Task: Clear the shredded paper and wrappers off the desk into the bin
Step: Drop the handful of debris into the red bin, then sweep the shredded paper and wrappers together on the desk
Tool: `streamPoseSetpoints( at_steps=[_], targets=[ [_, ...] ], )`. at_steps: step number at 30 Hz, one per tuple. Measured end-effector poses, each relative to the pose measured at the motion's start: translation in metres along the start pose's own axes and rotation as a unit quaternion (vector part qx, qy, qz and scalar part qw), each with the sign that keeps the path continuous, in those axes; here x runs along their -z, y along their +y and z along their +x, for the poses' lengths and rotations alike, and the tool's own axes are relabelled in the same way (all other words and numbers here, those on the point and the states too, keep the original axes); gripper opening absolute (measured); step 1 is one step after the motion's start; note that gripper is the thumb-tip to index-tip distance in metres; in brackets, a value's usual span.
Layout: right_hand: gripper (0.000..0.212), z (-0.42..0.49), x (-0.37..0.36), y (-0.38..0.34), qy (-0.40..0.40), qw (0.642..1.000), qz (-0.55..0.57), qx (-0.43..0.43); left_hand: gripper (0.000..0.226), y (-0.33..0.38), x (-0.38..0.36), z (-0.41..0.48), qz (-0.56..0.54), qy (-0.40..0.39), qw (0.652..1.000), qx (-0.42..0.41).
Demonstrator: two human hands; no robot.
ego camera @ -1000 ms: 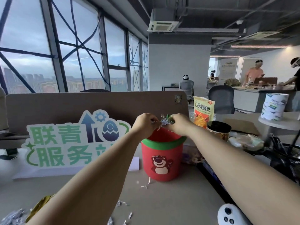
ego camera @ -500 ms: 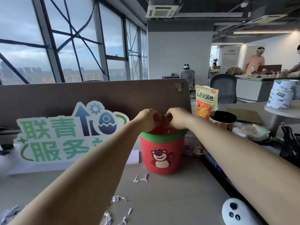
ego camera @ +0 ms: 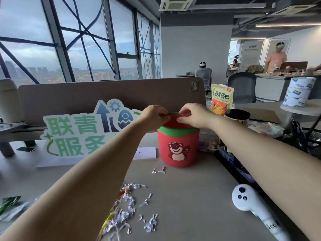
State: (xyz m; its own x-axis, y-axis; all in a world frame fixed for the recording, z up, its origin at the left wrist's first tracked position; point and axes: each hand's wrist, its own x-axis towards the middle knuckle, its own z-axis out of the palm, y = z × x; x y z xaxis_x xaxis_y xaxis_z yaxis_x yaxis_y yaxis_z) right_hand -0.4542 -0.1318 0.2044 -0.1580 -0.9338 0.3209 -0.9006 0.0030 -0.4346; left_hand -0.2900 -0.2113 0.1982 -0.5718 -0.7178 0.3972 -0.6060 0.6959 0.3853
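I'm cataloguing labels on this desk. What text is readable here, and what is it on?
"联青" above "服务", partly hidden: green cut-out sign.
"卧龙锅巴": snack bag.
Stacked paper rolls: print too blurred.
White controller: handwriting unreadable.
Red bin: bear picture, no words.

Red bin (ego camera: 178, 145) with a green band up top and a bear on the front, standing upright on the table (ego camera: 191, 197). Shredded paper (ego camera: 121, 218) is scattered in front of it, a few bits right by its base. Crumpled wrappers (ego camera: 10, 206) sit at the near-left edge.
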Motion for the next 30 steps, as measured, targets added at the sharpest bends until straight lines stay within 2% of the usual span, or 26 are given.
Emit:
streamPoseSetpoints(
  at_steps=[3,7,11,16,19,24,30],
  targets=[
    [0.023,-0.029,-0.007,-0.004,0.075,0.996,0.029,0.029,0.027,-0.015,-0.003,-0.05,-0.035,0.008,0.999,0.014],
    [0.014,-0.066,-0.032,-0.009,0.117,0.99,0.061,0.041,0.029,-0.039,-0.021,-0.118,0.014,-0.032,0.998,0.058],
    [0.015,-0.099,-0.076,-0.01,0.067,0.994,0.08,0.019,0.034,-0.057,-0.039,-0.168,0.031,-0.08,0.992,0.095],
    [0.032,-0.134,-0.138,-0.007,-0.026,0.998,0.063,0.004,0.043,-0.072,-0.047,-0.21,0.067,-0.081,0.989,0.107],
    [0.052,-0.145,-0.168,-0.006,-0.072,0.996,0.042,0.008,0.06,-0.085,-0.052,-0.227,0.103,-0.105,0.98,0.132],
    [0.079,-0.132,-0.2,-0.007,-0.124,0.992,0.01,0.025,0.096,-0.099,-0.062,-0.233,0.12,-0.191,0.961,0.163],
    [0.078,-0.089,-0.215,-0.001,-0.127,0.992,-0.012,-0.001,0.096,-0.124,-0.074,-0.205,0.163,-0.196,0.953,0.161]
  ],
)
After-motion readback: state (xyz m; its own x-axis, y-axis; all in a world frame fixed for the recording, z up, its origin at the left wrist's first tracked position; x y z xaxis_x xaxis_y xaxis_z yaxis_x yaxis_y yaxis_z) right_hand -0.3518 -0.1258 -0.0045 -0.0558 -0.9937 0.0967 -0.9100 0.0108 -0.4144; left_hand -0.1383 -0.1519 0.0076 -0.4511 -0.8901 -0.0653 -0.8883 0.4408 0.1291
